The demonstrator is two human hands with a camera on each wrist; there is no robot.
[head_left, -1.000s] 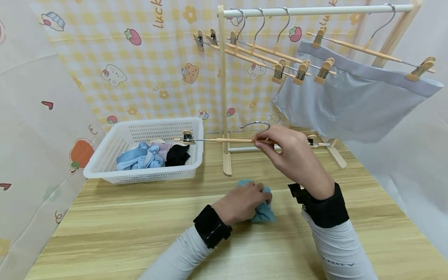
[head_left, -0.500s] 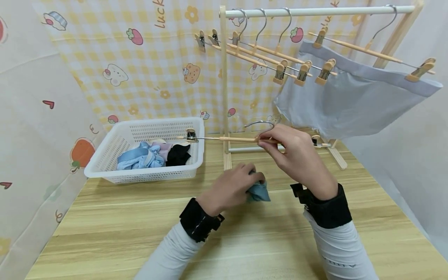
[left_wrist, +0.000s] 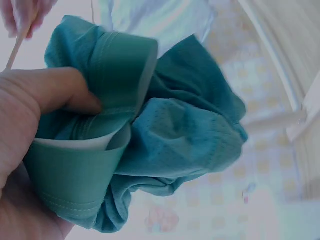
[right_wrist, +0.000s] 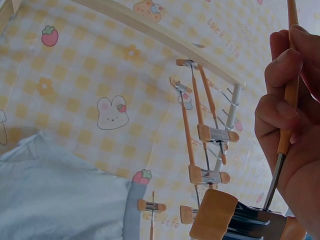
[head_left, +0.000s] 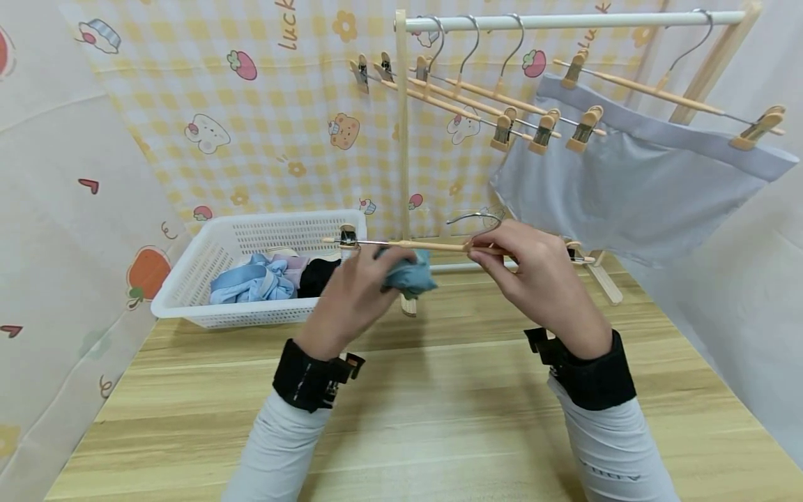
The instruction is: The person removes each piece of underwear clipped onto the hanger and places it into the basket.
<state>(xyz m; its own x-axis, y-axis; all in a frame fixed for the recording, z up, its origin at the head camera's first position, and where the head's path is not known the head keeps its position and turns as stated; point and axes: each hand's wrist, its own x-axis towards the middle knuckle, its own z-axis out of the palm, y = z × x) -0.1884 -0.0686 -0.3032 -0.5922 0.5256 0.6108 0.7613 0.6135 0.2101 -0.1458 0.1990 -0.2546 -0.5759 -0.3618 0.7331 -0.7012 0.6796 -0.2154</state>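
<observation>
My left hand [head_left: 354,293] grips a crumpled teal garment [left_wrist: 175,135] by its smooth waistband; in the left wrist view the thumb presses on the band. In the head view this garment hangs just below the bar of a clip hanger [head_left: 433,245]. My right hand [head_left: 530,272] pinches that hanger near its middle, beneath the metal hook, and holds it level. At the hanger's left end is a clip [head_left: 348,236], over the basket's edge; in the right wrist view the other clip [right_wrist: 215,215] looms close. Neither clip visibly holds cloth.
A white basket [head_left: 251,314] with blue, lilac and black cloth stands at the left. Behind my right hand rises a rack whose rail [head_left: 564,21] bears several clip hangers. A pale blue-grey garment [head_left: 627,181] hangs from one of them at the right.
My left hand has lifted the teal garment off the table and carried it leftward and up to the hanger. The right hand and hanger have shifted only slightly right.
</observation>
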